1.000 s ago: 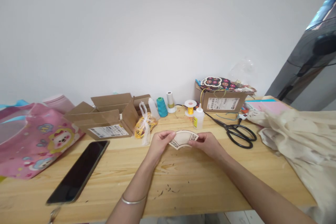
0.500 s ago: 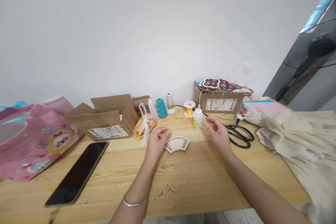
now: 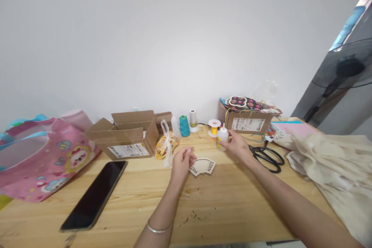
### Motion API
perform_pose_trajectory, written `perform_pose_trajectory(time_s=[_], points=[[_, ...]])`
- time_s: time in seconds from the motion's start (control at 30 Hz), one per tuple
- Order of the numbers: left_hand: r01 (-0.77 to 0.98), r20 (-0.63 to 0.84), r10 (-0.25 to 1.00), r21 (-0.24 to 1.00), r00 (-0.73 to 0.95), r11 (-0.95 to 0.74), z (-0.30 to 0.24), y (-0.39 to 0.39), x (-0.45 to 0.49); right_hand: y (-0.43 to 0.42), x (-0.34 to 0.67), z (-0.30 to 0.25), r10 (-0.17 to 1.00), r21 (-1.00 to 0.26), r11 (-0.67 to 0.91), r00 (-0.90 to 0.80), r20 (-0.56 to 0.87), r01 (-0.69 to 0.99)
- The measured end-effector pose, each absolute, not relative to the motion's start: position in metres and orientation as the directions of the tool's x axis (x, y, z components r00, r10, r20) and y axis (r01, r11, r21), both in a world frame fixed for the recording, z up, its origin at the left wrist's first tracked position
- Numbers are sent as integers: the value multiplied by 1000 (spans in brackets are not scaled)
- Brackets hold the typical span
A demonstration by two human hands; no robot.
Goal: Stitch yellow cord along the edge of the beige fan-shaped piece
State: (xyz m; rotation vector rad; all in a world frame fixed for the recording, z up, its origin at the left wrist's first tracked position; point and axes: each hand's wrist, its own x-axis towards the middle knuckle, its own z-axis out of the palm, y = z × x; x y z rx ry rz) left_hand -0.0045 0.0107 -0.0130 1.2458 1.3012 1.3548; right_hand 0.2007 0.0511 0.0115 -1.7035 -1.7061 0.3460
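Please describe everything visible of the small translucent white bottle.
The small translucent white bottle, seemingly plastic, has a rounded shoulder, a narrow pointed nozzle and some yellow low on its body. It is roughly upright, in front of the white spool of yellow thread. The right hand grips it from the right, partly hiding it; whether its base touches the light wooden table is unclear.

The head camera looks forward and down over the table (image 3: pixel 139 201).
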Motion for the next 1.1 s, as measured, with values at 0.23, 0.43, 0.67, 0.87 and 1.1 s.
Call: perform_pose_trajectory(time_s=[0.23, 0.43, 0.67, 0.87, 1.1], points=[[78, 65, 992, 995, -109, -56, -8, 9, -6, 68, 173, 23, 937, -632, 144, 101, 335, 762], [115, 73, 986, 992, -152, -56, -7, 8, -7, 74, 168, 31, 945, -527, 73, 109, 307, 846], [65, 30, 993, 998, -115, -23, -7, 6, -4, 66, 218, 21, 937, -378, -130, 238, 254, 917], [39, 55, 988, 998, -141, -50, -13, 8, -7, 65, 222, 13, 947, -443, -86, 211, 242, 893], [80, 156, 924, 987, -348, -137, 2, 6, -13, 62, 224, 9, 963, -482, -50, 169, 207, 874]])
